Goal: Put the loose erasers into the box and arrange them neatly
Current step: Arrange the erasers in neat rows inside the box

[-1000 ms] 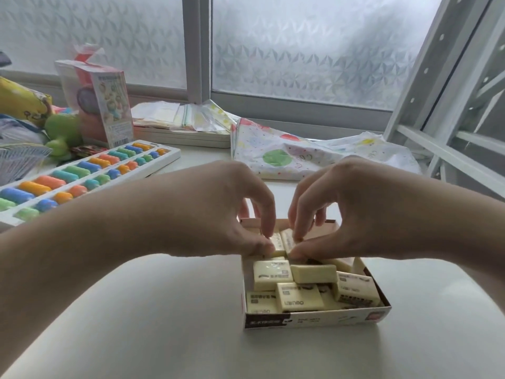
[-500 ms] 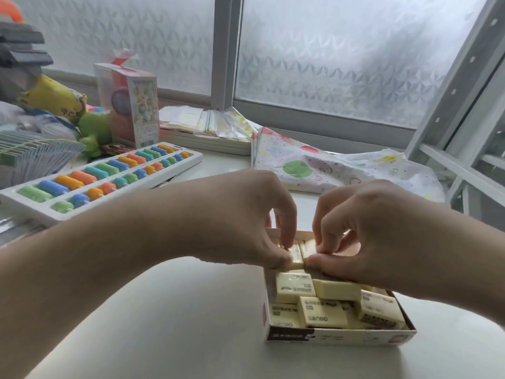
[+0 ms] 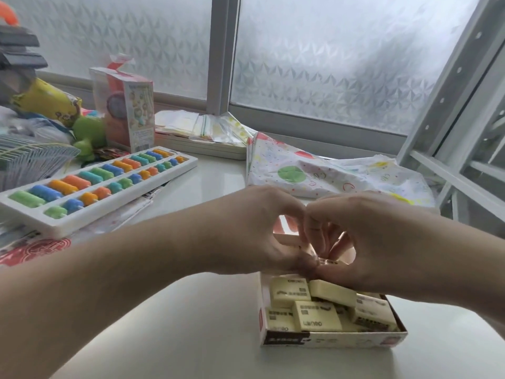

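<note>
Both hands are bunched together over the far end of the box (image 3: 332,339), knuckles almost touching. The left hand (image 3: 247,228) has its fingers curled down with the thumb tip pressed low against something at the box's far left corner; the right hand (image 3: 382,242) is curled the same way, its fingers (image 3: 322,239) pinching down into the box just beside the left thumb. The spot where they meet is blurred, so I cannot tell whether either hand is actually gripping an eraser or only nudging one into line.

Below the hands, toward the person, the erasers (image 3: 317,315) lie in the box in a loose heap rather than in rows: 1 sits tilted right under the right palm, another lies slanted across the ones beneath it. I see no loose erasers on the table (image 3: 169,324) itself, so the job looks to be mostly tidying now.

The risk from here, I would say, is that pressing down at the far end tips that light cardboard box or bows its thin wall, and the piled erasers below the hands slide or hop out. Forcing a crooked eraser flat could also jam it against its neighbours
</note>
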### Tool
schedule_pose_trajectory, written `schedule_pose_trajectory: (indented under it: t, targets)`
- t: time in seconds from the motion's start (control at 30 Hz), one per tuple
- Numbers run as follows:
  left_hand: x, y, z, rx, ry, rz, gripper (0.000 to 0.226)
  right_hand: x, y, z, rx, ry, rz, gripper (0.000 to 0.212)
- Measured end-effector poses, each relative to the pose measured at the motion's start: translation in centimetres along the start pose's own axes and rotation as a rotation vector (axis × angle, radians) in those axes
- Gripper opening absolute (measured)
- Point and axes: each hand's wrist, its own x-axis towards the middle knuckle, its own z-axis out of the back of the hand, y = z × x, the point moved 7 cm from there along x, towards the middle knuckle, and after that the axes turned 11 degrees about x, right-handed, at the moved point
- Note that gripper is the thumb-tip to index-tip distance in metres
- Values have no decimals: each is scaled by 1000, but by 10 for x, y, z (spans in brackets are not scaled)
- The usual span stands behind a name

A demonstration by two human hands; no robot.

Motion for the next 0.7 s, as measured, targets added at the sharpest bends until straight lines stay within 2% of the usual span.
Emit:
schedule_pose_trajectory:
  t: [0.13,0.33,0.5,0.63,0.7]
  targets:
    - [3,6,-5,-21,14,36,26,-3,-2,3,26,27,-17,26]
    - [3,3,-8,-33,-4,52,26,-3,-10,11,196,40,-84,24]
    - [3,0,-10,23,54,80,28,0,-23,24,259,-46,-134,22]
    - [3,-2,-12,84,109,77,30,0,-27,24,380,15,-136,7]
    - [3,-2,-11,104,117,73,31,0,-26,20,424,82,-128,8]
